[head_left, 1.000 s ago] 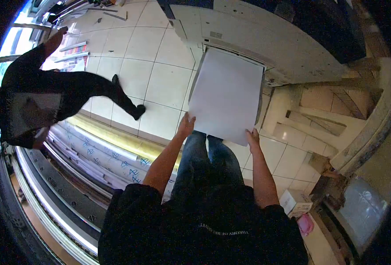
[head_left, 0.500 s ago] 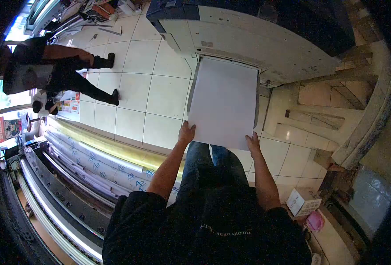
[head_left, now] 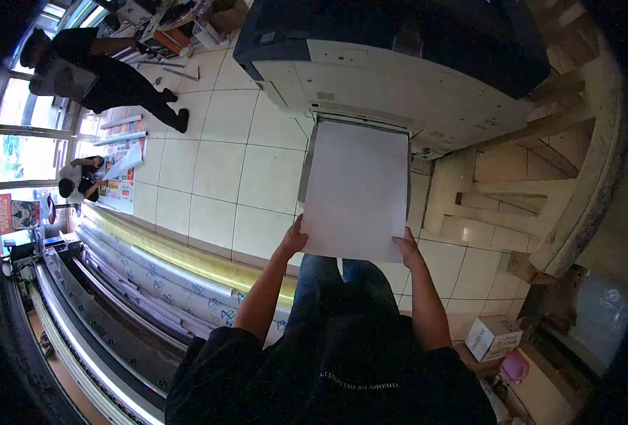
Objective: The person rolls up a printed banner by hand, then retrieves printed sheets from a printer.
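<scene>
A large white sheet of paper [head_left: 356, 188] lies over the pulled-out tray [head_left: 305, 173] of a big machine [head_left: 399, 71], its far end close to the machine's front. My left hand [head_left: 294, 236] pinches the sheet's near left corner. At the near right corner, my right hand [head_left: 405, 247] has its fingers closed on the same sheet. The sheet's near edge reaches over my knees. Whether there are one or several sheets, I cannot tell.
Wrapped rolls [head_left: 165, 265] and a long wide-format machine [head_left: 94, 333] run along the left. A person [head_left: 101, 71] stands at the upper left; another person [head_left: 80, 178] is low near the window. At the right are a wooden frame [head_left: 505, 202] and a white box [head_left: 493, 338].
The view has shifted, so the machine, sheet and hands appear lower. The standing person has changed posture, an arm now stretched toward the clutter. Both my hands still hold the sheet.
</scene>
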Demonstrator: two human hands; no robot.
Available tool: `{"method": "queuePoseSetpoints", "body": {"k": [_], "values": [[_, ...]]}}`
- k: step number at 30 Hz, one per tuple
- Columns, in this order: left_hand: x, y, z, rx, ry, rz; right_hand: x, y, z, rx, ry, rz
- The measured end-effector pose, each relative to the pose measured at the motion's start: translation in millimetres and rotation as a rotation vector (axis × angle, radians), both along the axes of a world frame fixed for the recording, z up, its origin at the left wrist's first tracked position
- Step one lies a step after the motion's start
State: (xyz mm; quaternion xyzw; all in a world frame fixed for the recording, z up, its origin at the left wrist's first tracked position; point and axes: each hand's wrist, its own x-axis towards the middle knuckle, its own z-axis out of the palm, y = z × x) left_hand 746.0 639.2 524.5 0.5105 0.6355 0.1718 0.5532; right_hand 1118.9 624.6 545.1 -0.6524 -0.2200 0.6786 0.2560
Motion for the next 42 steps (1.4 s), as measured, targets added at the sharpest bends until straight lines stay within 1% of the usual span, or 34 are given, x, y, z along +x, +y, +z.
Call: {"method": "queuePoseSetpoints", "body": {"k": [1, 2, 3, 4, 6, 7, 8, 9, 10, 12, 13, 15, 16, 18, 19, 20, 21, 22, 23, 24, 25, 26, 28, 29, 30, 32, 34, 35, 36, 37, 38, 40, 41, 42], "values": [[1.7, 2.6, -4.3, 0.002, -0.001, -0.005, 0.5, 2.3, 3.4, 0.002, -0.001, -0.005], [2.2, 3.0, -19.5, -0.012, 0.006, 0.029, -4.3, 10.7, 18.8, 0.007, -0.089, 0.011], [5.1, 8.5, -19.3, -0.023, 0.013, 0.064, -6.6, 19.1, 26.3, 0.014, -0.178, 0.027], [8.4, 13.6, -19.0, -0.017, 0.012, 0.063, -6.2, 26.2, 23.2, 0.020, -0.178, 0.026], [20.8, 26.4, 8.9, -0.049, 0.227, 0.099, -3.9, 33.2, -1.3, 0.042, -0.068, -0.019], [18.7, 27.3, 7.2, -0.048, 0.228, 0.102, -3.7, 34.8, -17.0, 0.043, -0.067, -0.016], [13.9, 26.6, -2.1, -0.011, 0.246, 0.066, -1.6, 35.1, -40.3, 0.054, -0.148, 0.016], [9.9, 26.1, -6.4, 0.025, 0.264, 0.031, -3.2, 38.1, -42.4, 0.064, -0.230, 0.050], [5.0, 25.2, -10.3, 0.027, 0.263, 0.036, -3.6, 37.4, -43.3, 0.067, -0.231, 0.054], [-4.2, 25.2, -9.8, 0.008, 0.120, -0.017, -13.2, 36.2, -25.4, 0.097, -0.338, 0.156], [-6.7, 26.5, -8.1, 0.013, 0.120, -0.017, -16.5, 35.6, -24.8, 0.101, -0.338, 0.154], [-8.9, 26.5, -0.5, -0.043, 0.208, -0.069, -19.6, 23.6, -37.9, 0.252, -0.226, 0.113], [-9.9, 27.2, 0.3, -0.038, 0.207, -0.069, -19.9, 18.5, -39.4, 0.257, -0.227, 0.112], [-12.8, 25.1, -11.1, -0.094, 0.287, 0.016, -28.3, 15.2, -26.4, 0.160, -0.097, 0.029], [-13.0, 25.7, -17.3, -0.083, 0.288, 0.018, -32.2, 20.2, -19.9, 0.107, -0.255, 0.074], [-13.5, 26.6, -24.3, -0.083, 0.238, 0.037, -32.7, 23.6, -28.7, 0.119, -0.253, 0.072], [-14.0, 30.4, -26.4, -0.083, 0.190, 0.056, -31.8, 24.1, -48.2, 0.058, -0.295, 0.056], [-12.5, 36.4, -21.9, -0.073, 0.195, 0.057, -30.8, 27.2, -60.2, -0.004, -0.336, 0.039], [-7.9, 42.4, -13.4, -0.130, 0.206, 0.043, -29.6, 33.4, -61.8, 0.006, -0.331, 0.036], [-3.3, 47.1, -7.7, -0.186, 0.217, 0.030, -28.8, 40.2, -61.8, -0.002, -0.344, 0.048], [1.9, 49.7, -1.4, -0.136, 0.297, 0.008, -29.0, 47.6, -61.8, -0.010, -0.358, 0.062], [2.0, 50.2, -1.2, -0.126, 0.298, 0.013, -31.4, 55.6, -55.0, 0.001, -0.357, 0.064], [-0.6, 46.8, -8.6, -0.072, 0.264, -0.031, -37.8, 67.1, -36.5, -0.082, -0.519, 0.159], [-0.8, 44.1, -17.4, -0.110, 0.299, -0.031, -37.3, 65.8, -40.1, -0.081, -0.516, 0.162], [0.1, 39.1, -15.4, -0.114, 0.302, -0.031, -32.2, 58.3, -54.8, -0.035, -0.472, 0.149], [4.7, 29.7, -10.0, 0.030, 0.322, 0.048, -26.2, 37.4, -88.3, 0.004, -0.431, 0.132], [4.3, 22.6, -14.2, 0.059, 0.342, 0.041, -21.0, 25.7, -116.0, 0.022, -0.431, 0.087], [4.5, 20.4, -17.8, 0.086, 0.366, 0.039, -21.1, 29.9, -97.5, 0.021, -0.435, 0.084], [5.8, 21.7, -14.2, 0.086, 0.364, 0.035, -24.9, 36.8, -64.3, 0.002, -0.403, 0.083], [6.5, 25.1, -5.3, 0.055, 0.309, 0.041, -29.1, 42.3, -41.6, -0.016, -0.368, 0.083], [6.5, 29.6, 0.4, 0.025, 0.256, 0.048, -28.0, 45.8, -50.7, -0.017, -0.367, 0.080], [5.3, 37.3, -11.2, -0.011, 0.282, 0.043, -22.5, 51.2, -88.4, 0.122, -0.517, 0.112], [4.3, 41.2, -16.4, -0.046, 0.308, 0.040, -26.6, 57.2, -73.3, 0.122, -0.513, 0.110], [4.8, 46.1, -14.0, -0.046, 0.312, 0.037, -32.1, 67.6, -43.5, 0.070, -0.514, 0.103]]}}
